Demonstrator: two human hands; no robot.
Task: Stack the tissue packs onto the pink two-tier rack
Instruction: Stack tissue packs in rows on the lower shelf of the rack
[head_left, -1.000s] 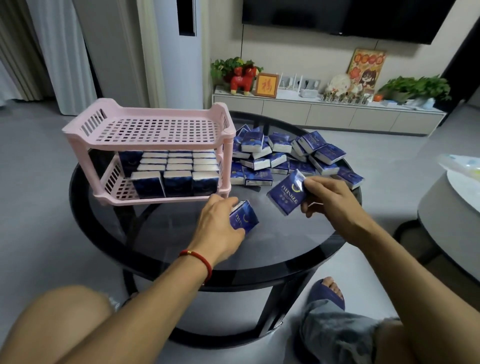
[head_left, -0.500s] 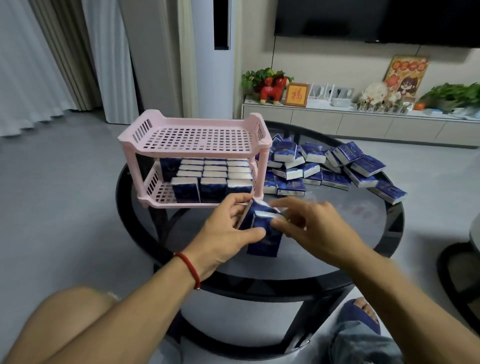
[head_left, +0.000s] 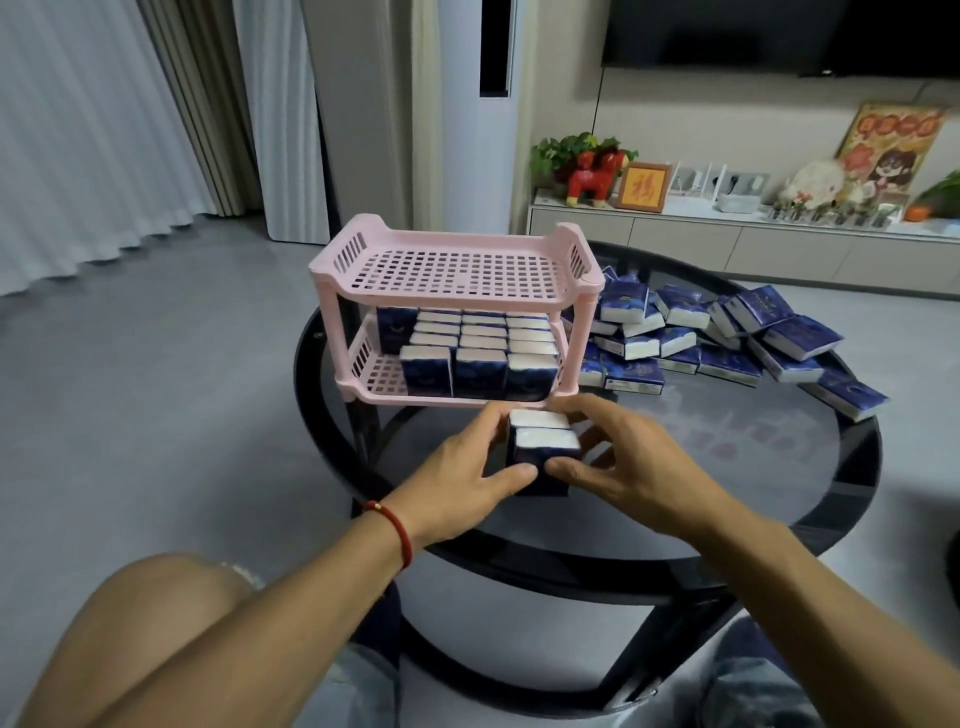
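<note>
The pink two-tier rack (head_left: 457, 270) stands on the round dark glass table (head_left: 727, 467). Its top tier holds nothing; its lower tier carries several upright blue tissue packs (head_left: 478, 369) in rows. Just in front of the rack, two blue tissue packs (head_left: 543, 441) stand upright side by side on the glass, white ends up. My left hand (head_left: 462, 478) grips them from the left and my right hand (head_left: 634, 462) from the right, thumbs meeting on the near face. A loose heap of several blue packs (head_left: 727, 332) lies to the right of the rack.
A low white cabinet (head_left: 727, 244) with a red toy, a framed picture and plants runs along the far wall under a dark TV. Curtains and a white floor unit stand at the back left. My knees show at the bottom edge.
One second ago each hand held a separate pack. The hands came together, and the two packs now stand upright side by side between both hands. The view has shifted left.
</note>
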